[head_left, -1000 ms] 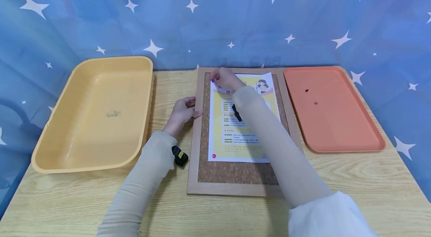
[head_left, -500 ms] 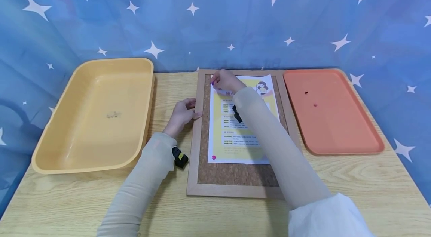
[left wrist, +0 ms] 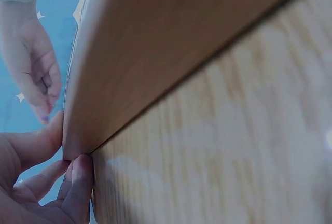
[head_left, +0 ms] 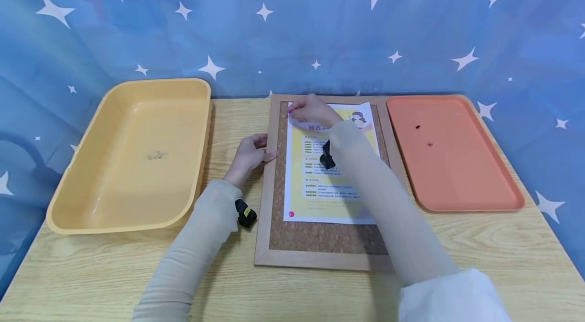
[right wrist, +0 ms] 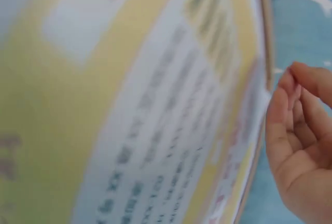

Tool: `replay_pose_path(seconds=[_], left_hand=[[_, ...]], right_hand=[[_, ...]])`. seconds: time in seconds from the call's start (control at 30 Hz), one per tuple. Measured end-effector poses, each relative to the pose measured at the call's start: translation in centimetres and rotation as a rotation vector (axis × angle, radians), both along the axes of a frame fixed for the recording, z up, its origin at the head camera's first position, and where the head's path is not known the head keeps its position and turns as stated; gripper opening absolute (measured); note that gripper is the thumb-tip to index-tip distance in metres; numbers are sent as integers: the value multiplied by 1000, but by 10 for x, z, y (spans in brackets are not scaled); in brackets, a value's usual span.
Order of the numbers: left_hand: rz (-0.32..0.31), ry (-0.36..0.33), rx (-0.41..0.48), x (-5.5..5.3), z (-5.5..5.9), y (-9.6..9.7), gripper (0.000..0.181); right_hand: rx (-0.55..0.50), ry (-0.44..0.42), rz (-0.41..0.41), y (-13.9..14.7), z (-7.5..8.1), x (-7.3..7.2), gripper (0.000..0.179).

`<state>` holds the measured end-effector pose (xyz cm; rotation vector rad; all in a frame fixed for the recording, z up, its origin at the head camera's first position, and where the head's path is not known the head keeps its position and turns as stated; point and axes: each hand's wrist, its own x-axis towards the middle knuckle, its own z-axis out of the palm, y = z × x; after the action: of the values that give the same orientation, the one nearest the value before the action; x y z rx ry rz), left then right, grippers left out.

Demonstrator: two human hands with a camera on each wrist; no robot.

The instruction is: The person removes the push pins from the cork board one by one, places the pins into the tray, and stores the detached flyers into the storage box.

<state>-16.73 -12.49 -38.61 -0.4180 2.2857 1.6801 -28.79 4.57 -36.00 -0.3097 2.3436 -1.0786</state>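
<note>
A printed yellow-and-white poster lies on a wood-framed cork board. A pink round-headed pushpin sits at its lower left corner. My right hand is over the poster's upper left corner, its fingertips pinching a small purple pushpin. In the right wrist view, thumb and finger meet at the tips, and the pin is hidden. My left hand grips the board's left frame edge; the left wrist view shows the thumb on its face and fingers along its side.
A deep yellow bin stands on the table to the left. Right of the board lies an orange tray with a dark speck and a reddish mark on it. A blue star-patterned curtain hangs behind.
My right wrist and forearm have shifted slightly right, while the fingertips stay by the poster's upper left corner. My left hand keeps its grip on the board's edge.
</note>
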Motion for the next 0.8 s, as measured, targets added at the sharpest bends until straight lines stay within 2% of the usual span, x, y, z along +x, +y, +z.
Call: replay_pose_path(seconds=[0.07, 0.23, 0.37, 0.47, 0.6, 0.8], left_hand=[[-2, -1, 2, 0, 0, 0, 54], [2, -14, 18, -1, 1, 0, 54], [4, -33, 28, -1, 1, 0, 55], [4, -43, 38, 0, 2, -2, 56], [-1, -47, 46, 0, 2, -2, 56], [-10, -46, 32, 0, 0, 0, 55]], right_hand=[[-105, -76, -48, 4, 4, 2, 34], [-447, -277, -147, 15, 17, 10, 42], [-592, -373, -221, 25, 29, 18, 47], [-678, -401, -265, 33, 39, 26, 46], [-782, -390, -274, 50, 50, 39, 47], [-797, -361, -326, 77, 63, 52, 51]])
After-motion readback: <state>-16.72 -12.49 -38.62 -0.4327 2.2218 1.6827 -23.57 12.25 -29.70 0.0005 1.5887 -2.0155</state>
